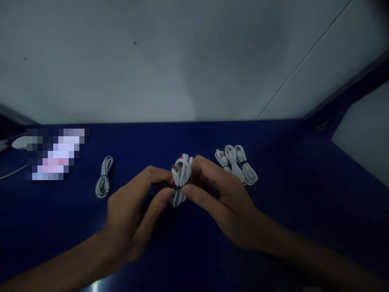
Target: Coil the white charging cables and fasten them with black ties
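Between my two hands is a coiled white charging cable (183, 172), with a dark tie around its middle. My left hand (133, 211) pinches the coil from the left, its thumb by the tie. From the other side my right hand (226, 198) grips it, thumb tip also at the tie. The loops and a plug end stick up above the fingers; some red-orange shows near the top. My curled fingers behind the coil are partly hidden. Another tied white cable (104, 177) lies on the blue table (170, 259) to the left.
Several bundled white cables (240, 164) lie side by side beyond my right hand. A blurred-out bright object (57, 156) sits at the far left, near a white rounded device (22, 142) with a cord. A pale wall (152, 73) rises behind the table.
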The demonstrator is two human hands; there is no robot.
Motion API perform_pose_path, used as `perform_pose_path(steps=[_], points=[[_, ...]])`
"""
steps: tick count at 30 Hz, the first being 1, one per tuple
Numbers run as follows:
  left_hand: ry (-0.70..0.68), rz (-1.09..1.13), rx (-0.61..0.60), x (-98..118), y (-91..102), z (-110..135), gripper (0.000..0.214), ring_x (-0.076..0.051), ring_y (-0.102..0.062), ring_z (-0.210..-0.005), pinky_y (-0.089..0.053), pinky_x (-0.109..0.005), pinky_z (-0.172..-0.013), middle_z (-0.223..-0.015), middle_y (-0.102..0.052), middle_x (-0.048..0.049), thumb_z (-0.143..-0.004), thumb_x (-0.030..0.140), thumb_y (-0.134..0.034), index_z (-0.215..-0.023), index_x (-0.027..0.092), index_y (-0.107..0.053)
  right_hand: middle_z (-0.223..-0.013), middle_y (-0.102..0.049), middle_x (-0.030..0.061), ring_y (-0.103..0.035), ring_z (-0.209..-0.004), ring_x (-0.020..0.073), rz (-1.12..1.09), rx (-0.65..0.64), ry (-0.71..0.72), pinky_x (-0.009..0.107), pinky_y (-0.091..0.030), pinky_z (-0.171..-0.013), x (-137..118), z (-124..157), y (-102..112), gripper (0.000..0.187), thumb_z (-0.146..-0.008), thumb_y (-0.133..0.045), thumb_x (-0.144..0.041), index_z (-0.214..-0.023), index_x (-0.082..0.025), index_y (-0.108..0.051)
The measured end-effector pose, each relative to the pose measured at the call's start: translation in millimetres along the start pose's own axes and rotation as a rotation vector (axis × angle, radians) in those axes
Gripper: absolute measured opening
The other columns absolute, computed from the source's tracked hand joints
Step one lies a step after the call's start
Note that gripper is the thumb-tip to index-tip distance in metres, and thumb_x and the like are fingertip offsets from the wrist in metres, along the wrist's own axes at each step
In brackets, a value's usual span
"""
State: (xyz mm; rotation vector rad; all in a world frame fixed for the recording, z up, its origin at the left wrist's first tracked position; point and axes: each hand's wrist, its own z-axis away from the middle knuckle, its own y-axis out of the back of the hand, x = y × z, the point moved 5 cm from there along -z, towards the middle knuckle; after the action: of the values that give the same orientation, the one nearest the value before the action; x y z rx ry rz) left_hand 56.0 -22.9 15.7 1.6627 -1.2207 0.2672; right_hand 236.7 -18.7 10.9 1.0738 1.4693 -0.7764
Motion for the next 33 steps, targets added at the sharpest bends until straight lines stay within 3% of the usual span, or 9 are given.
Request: perform_pose_path(steps=[7, 10, 13, 17, 23, 29, 33], points=[[0.155, 0.256, 0.059, -6.7, -3.2, -0.6, 0.040, -0.018, -0.074, -0.106, -0.062, -0.029, -0.093, -0.119, -0.075, 0.0001, -0.104, 0.021, -0.073, -0.141, 0.034, -0.065, -0.080, -0.053, -0.0048, -0.046, -0.067, 0.0119, -0.195, -0.071, -0.124, 0.028, -0.038, -0.059, 9.4, 0.6, -2.6, 0.017, -0.105, -0.071, -0.027, -0.092, -0.022, -0.061], [0.241, 0.275, 0.047, -6.6, -4.2, -4.9, 0.040, -0.017, -0.074, -0.095, -0.063, -0.025, -0.080, -0.109, -0.076, 0.0006, -0.101, 0.025, -0.079, -0.138, 0.035, -0.070, -0.076, -0.052, -0.0048, -0.044, -0.064, 0.0114, -0.193, -0.117, -0.195, 0.027, -0.036, -0.056, 12.2, 1.5, -2.9, 0.024, -0.108, -0.068, -0.033, -0.088, -0.021, -0.060], [0.308, 0.288, -0.004, -6.0, -5.9, -9.9, 0.023, -0.015, -0.073, -0.080, -0.058, -0.021, -0.062, -0.097, -0.078, 0.0013, -0.099, 0.031, -0.082, -0.122, 0.034, -0.078, -0.079, -0.055, -0.0031, -0.047, -0.067, 0.0120, -0.179, -0.144, -0.241, 0.028, -0.038, -0.059, 14.1, 1.3, -4.3, 0.030, -0.111, -0.062, -0.041, -0.089, -0.020, -0.063], [0.375, 0.375, 0.013, -8.5, -5.5, -12.6, 0.019, -0.012, -0.066, -0.068, -0.056, -0.018, -0.059, -0.079, -0.073, 0.0038, -0.096, 0.033, -0.085, -0.115, 0.034, -0.082, -0.090, -0.060, -0.0011, -0.052, -0.074, 0.0130, -0.084, -0.099, -0.233, 0.030, -0.043, -0.065, 13.5, -1.1, -3.4, 0.028, -0.111, -0.062, -0.044, -0.096, -0.021, -0.069], [0.395, 0.385, 0.039, -11.2, -3.2, -14.8, 0.016, -0.010, -0.059, -0.058, -0.048, -0.018, -0.051, -0.071, -0.069, 0.0043, -0.095, 0.032, -0.086, -0.112, 0.033, -0.084, -0.103, -0.062, 0.0013, -0.058, -0.083, 0.0149, 0.111, -0.047, -0.145, 0.032, -0.049, -0.072, 8.8, -1.5, -2.2, 0.018, -0.109, -0.066, -0.039, -0.105, -0.023, -0.073], [0.487, 0.417, 0.070, -15.2, -3.1, -16.2, 0.010, -0.008, -0.056, -0.046, -0.043, -0.017, -0.042, -0.063, -0.068, 0.0055, -0.099, 0.037, -0.082, -0.104, 0.029, -0.083, -0.105, -0.070, 0.0009, -0.066, -0.090, 0.0174, 0.019, 0.023, -0.153, 0.033, -0.054, -0.076, 13.0, -0.7, 0.1, 0.023, -0.105, -0.073, -0.033, -0.126, -0.026, -0.067], [0.580, 0.495, 0.056, -20.3, -5.1, -17.4, 0.018, -0.007, -0.058, -0.042, -0.044, -0.016, -0.039, -0.070, -0.076, 0.0031, -0.100, 0.042, -0.080, -0.097, 0.024, -0.079, -0.099, -0.068, -0.0010, -0.062, -0.076, 0.0125, -0.097, 0.132, -0.159, 0.025, -0.051, -0.061, 15.1, -3.3, 9.7, 0.030, -0.101, -0.078, -0.032, -0.128, -0.027, -0.066]])
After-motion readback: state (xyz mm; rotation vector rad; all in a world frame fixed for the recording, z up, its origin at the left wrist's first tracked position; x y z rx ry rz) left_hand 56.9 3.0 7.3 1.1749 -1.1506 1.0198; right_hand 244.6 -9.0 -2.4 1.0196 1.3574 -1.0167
